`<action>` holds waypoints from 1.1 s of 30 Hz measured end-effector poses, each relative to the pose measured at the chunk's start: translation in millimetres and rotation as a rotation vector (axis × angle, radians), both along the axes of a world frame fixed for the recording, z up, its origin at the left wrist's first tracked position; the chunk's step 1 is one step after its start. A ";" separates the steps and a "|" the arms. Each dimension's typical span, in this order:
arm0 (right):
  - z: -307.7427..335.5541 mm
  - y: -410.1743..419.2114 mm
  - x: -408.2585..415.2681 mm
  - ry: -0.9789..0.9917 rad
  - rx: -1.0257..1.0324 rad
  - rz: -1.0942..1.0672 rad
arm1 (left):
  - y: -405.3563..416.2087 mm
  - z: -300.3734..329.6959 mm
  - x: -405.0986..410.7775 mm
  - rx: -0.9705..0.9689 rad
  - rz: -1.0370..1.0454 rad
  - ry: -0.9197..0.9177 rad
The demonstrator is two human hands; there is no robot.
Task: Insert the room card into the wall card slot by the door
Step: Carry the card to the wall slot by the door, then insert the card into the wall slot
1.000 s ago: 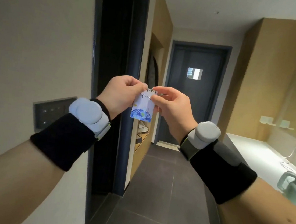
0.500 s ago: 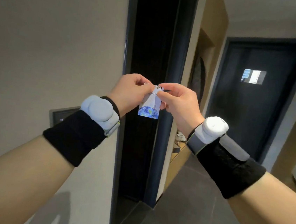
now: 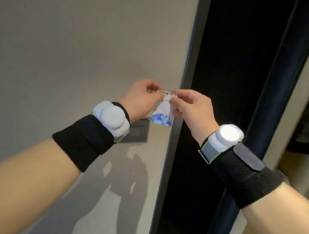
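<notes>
The room card (image 3: 163, 116) is white with a blue flower print at its lower end and hangs upright. My left hand (image 3: 139, 99) and my right hand (image 3: 191, 106) both pinch its top edge. A dark grey wall card slot panel (image 3: 138, 132) sits on the beige wall just below and left of the card, partly hidden behind my left wrist. The card's lower edge hovers close above the panel's upper right corner, apart from it.
A dark door frame (image 3: 186, 82) runs down right beside the card, with a black opening (image 3: 229, 86) behind my right hand. The beige wall (image 3: 81, 42) fills the left side. Both wrists carry black bands with white devices.
The view has swung left and closer to the wall. Both hands, still holding the card, have moved to just above the wall panel. The corridor and far door have left the view.
</notes>
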State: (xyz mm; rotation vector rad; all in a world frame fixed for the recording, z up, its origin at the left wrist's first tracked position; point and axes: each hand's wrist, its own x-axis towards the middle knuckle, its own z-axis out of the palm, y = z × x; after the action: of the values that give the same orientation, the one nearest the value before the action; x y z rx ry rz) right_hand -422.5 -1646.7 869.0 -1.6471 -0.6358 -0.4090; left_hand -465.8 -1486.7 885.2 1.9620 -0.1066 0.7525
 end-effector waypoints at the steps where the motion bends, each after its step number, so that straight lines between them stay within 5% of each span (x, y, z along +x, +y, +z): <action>1: 0.1 2.3 6.9 -0.008 -0.002 0.016 | 2.0 -0.8 -0.8 0.010 0.035 0.005; 13: -8.3 47.8 41.6 -0.053 -0.084 0.274 | 27.8 -19.7 -25.8 0.130 0.360 -0.054; 33: -33.2 64.7 60.9 -0.046 -0.197 0.091 | 37.5 -46.6 4.3 0.301 0.451 0.010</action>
State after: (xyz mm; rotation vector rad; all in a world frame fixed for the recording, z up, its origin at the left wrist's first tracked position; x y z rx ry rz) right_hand -361.6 -1582.0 835.9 -1.7918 -0.8030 -0.3273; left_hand -461.5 -1449.2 838.6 2.3106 0.2509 1.0660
